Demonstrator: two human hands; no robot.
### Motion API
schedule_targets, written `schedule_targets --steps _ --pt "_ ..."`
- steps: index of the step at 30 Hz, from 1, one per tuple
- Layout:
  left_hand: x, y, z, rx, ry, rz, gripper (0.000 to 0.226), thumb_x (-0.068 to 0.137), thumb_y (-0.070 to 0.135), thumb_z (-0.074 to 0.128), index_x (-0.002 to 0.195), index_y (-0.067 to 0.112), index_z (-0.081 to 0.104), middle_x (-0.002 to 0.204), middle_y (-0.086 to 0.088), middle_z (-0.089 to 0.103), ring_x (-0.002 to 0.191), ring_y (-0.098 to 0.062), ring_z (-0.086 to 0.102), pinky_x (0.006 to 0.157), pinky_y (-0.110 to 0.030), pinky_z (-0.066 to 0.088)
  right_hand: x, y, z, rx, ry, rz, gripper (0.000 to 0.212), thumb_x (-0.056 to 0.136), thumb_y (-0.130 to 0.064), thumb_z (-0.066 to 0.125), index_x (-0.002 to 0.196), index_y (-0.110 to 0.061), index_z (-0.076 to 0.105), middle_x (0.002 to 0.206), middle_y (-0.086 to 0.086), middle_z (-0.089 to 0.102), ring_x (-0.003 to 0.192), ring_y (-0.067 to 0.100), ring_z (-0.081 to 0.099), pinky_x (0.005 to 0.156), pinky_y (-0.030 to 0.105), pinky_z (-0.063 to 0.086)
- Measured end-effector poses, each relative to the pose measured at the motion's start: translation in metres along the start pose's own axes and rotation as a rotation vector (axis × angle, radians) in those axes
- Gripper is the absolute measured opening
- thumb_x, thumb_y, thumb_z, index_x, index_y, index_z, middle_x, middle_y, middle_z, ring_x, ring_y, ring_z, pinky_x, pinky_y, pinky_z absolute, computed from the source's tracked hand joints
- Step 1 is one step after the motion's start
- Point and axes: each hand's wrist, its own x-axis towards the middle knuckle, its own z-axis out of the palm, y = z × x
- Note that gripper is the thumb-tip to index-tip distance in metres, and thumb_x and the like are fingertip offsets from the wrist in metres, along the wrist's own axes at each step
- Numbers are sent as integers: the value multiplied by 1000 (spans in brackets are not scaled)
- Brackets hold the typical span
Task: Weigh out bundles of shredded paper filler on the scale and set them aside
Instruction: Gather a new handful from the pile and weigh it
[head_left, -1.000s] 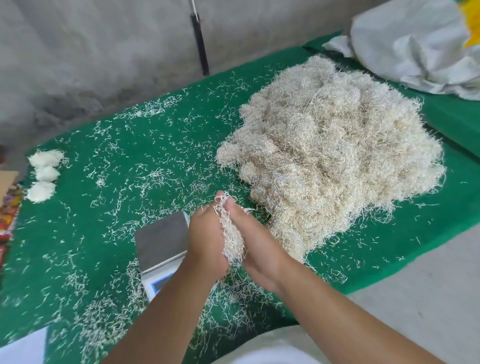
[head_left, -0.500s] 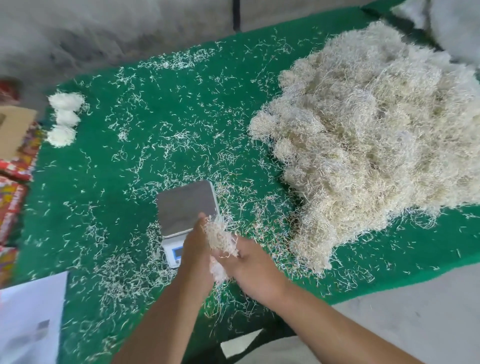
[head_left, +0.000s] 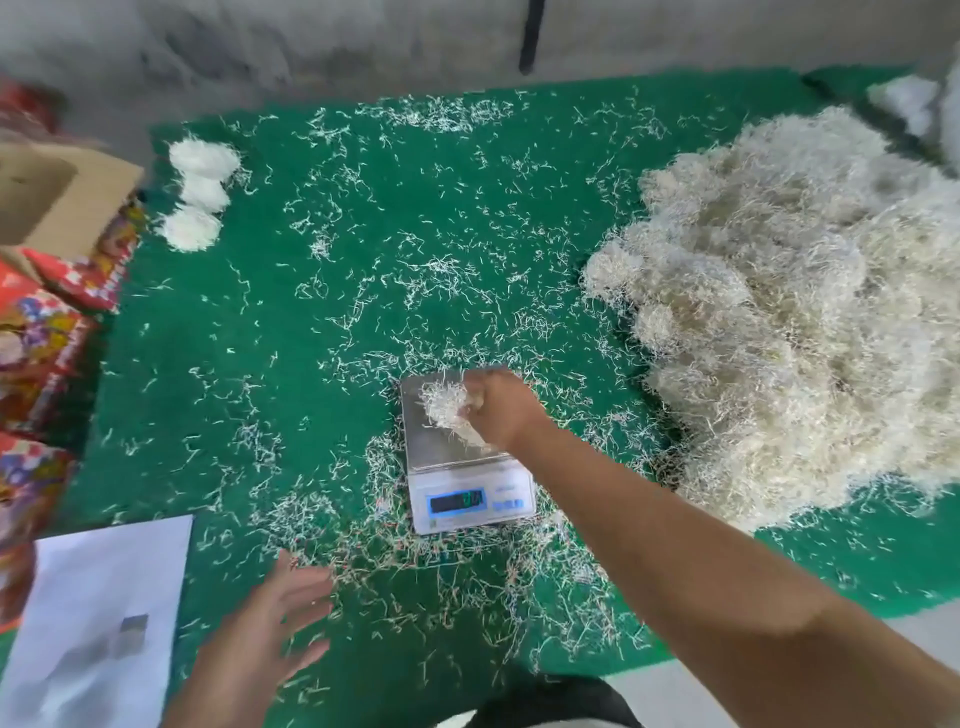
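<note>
Right hand (head_left: 501, 410) grips a bundle (head_left: 441, 405) on the scale (head_left: 462, 457) pan. Left hand (head_left: 270, 618) spread wide, holding nothing, over the green table (head_left: 311, 322). Big pile (head_left: 795, 312) at right.

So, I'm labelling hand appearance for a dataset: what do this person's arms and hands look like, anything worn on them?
Both the left hand and right hand are bare: no gloves, rings, watch or bracelet visible. The forearms are bare too, with no sleeves as far as the frame shows. No marks can be made out; the left hand is slightly blurred.
</note>
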Motion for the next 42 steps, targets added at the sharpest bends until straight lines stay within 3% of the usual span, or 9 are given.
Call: schedule_targets --steps 2,6,10,14,20,24,33,38,42 --pt "4 -12 -30 -38 -51 -96 50 94 44 53 123 6 66 129 -18 66 116 -33 62 99 -54 49 13 -7 2 -19 -75 47 34 101 -24 68 135 -18 64 136 11 65 126 29 62 109 42 53" --pt "9 -25 -61 -79 -38 -187 52 77 25 66 122 -2 65 131 -23 62 117 -41 57 107 -58 41 18 -9 -13 150 -10 171 56 99 -28 72 151 -21 53 143 4 63 87 9 64 72 21 52" --pt "9 -17 -59 -18 -23 -177 41 84 21 67 119 0 66 125 -19 65 112 -37 59 99 -51 43 -3 0 -37 182 135 204 55 98 -33 72 149 -21 55 141 5 65 107 19 63 89 28 48" --pt "12 -1 -40 187 -3 11 31 90 26 70 117 11 71 116 -8 76 109 -28 70 88 -45 56 -37 15 -52 261 231 224 49 99 -32 72 145 -18 61 145 3 63 129 22 60 110 35 44" --pt "16 41 16 293 -67 156 21 105 30 57 115 15 67 102 7 79 104 -15 73 86 -36 56 -88 39 -53 319 236 273 40 102 -34 69 138 -18 64 139 4 66 121 21 63 105 40 51" --pt "13 51 38 307 -101 184 17 102 22 60 106 11 73 102 4 79 104 -16 74 98 -45 54 -106 49 -49 327 218 280 36 102 -34 67 136 -19 65 134 -1 68 120 16 63 107 38 50" --pt "4 23 29 273 -45 180 16 102 20 62 105 10 74 101 3 80 100 -15 75 85 -39 58 -105 48 -46 335 184 251 31 103 -30 66 133 -20 66 129 -6 71 117 13 65 108 41 53" --pt "-2 13 22 214 -13 165 15 100 18 64 108 8 72 102 0 80 100 -18 75 85 -40 58 -105 47 -43 329 179 240 31 104 -30 64 133 -19 66 130 -4 70 114 13 66 90 28 55" --pt "-7 8 16 200 2 176 14 102 19 63 107 9 72 101 1 80 100 -18 75 89 -43 58 -104 41 -37 337 170 224 31 104 -28 64 133 -18 66 129 -3 71 114 14 66 106 41 54"
